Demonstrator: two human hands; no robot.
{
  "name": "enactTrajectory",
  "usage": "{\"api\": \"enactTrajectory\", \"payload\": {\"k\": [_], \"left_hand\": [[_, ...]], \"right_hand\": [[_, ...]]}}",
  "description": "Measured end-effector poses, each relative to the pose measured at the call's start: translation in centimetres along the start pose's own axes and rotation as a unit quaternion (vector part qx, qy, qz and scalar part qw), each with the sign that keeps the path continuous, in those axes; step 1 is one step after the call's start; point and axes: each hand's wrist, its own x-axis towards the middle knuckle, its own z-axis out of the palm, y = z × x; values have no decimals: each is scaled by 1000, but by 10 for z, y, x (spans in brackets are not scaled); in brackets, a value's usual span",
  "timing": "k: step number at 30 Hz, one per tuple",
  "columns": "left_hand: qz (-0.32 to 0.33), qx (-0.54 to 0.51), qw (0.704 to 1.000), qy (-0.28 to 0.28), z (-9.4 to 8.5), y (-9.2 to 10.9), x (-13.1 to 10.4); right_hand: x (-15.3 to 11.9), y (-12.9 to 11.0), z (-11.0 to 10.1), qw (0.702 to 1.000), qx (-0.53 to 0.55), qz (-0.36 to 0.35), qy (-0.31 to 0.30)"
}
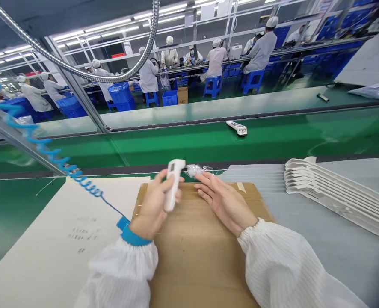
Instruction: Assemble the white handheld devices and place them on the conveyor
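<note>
My left hand (154, 201), with a blue strap at its wrist, grips a white handheld device (174, 184) with a small dark window near its top. It holds the device raised over a brown cardboard sheet (202, 256). To the right, my right hand (223, 199) hovers over the far part of the cardboard, palm down and fingers stretched out, holding nothing. Its fingertips are close to a small crumpled clear plastic piece (194, 170) at the cardboard's far edge; whether they touch it I cannot tell.
A similar white device (237, 128) lies on the green conveyor belt (176, 143). Nested white plastic parts (337, 196) rest on grey sheets at the right. A coiled blue cord (57, 158) runs to my left wrist. White paper (64, 239) lies at the left. Beyond, several people sit or stand.
</note>
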Motion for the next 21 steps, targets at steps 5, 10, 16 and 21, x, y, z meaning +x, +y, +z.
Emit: {"api": "enactTrajectory", "payload": {"k": [5, 10, 16, 21], "left_hand": [[1, 301, 939, 164, -36, 45, 54], [81, 392, 895, 198, -55, 78, 100], [146, 447, 849, 241, -63, 69, 99], [116, 424, 877, 192, -49, 34, 67]], "right_hand": [[1, -1, -3, 1000, 9, 18, 18], [0, -1, 0, 999, 22, 21, 23], [2, 0, -1, 998, 46, 17, 35], [2, 1, -5, 999, 46, 6, 22]]}}
